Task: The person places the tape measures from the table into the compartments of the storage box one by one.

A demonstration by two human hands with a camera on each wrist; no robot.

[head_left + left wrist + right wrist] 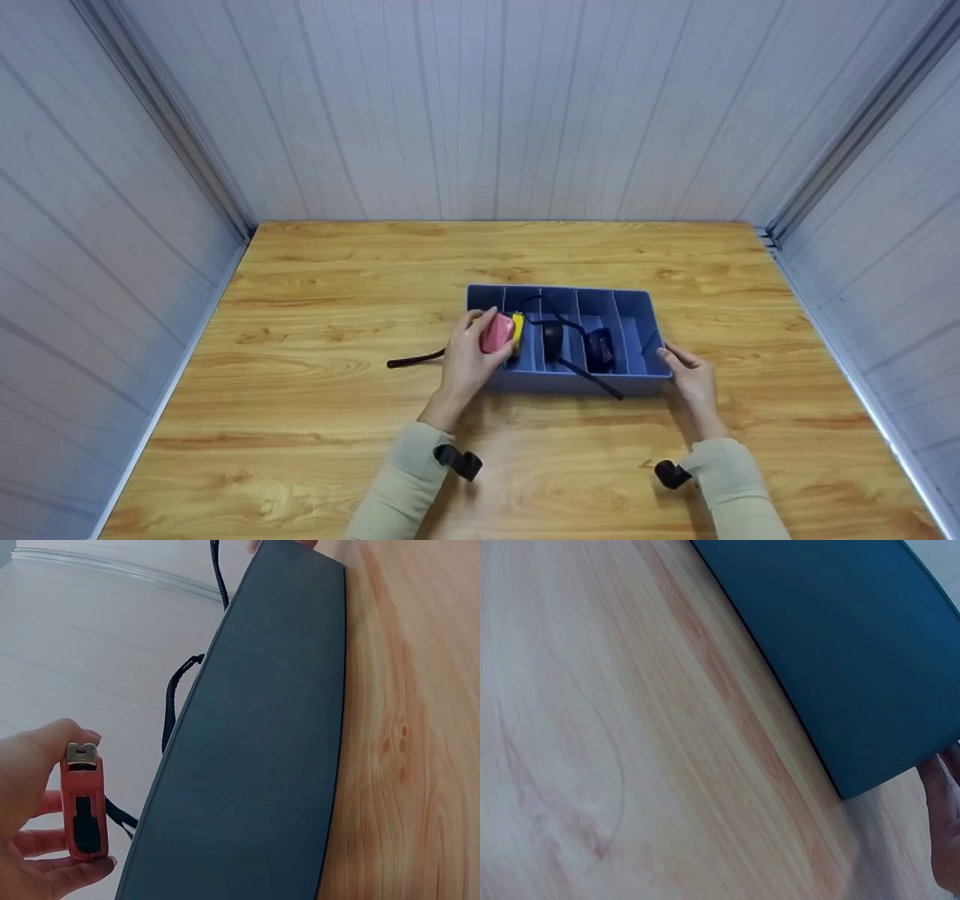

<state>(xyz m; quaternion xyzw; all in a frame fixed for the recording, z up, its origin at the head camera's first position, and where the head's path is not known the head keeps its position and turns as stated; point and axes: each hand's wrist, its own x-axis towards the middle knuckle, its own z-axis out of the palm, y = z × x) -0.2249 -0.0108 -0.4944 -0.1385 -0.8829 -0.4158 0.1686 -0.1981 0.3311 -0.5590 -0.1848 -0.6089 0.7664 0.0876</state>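
Above the left end of a blue-grey divided box [577,384], my left hand [466,360] holds a pink-red tape measure [497,334] between thumb and fingers. The left wrist view shows the tape measure [84,802] edge on, its metal hook at the top and a black strap behind it. Close beside it in the head view is a yellow object [518,327], partly hidden. My right hand [691,379] grips the box's right front corner, thumb at the rim and fingers outside. In the right wrist view, only part of that hand [945,832] shows by the box end.
A rounded black object [553,341] and a dark object [599,349] lie in separate middle compartments. A black strap [592,378] hangs over the front rim; another strap [415,360] sticks out on the left. The wood-grain table [315,300] is enclosed by pale panels [480,112].
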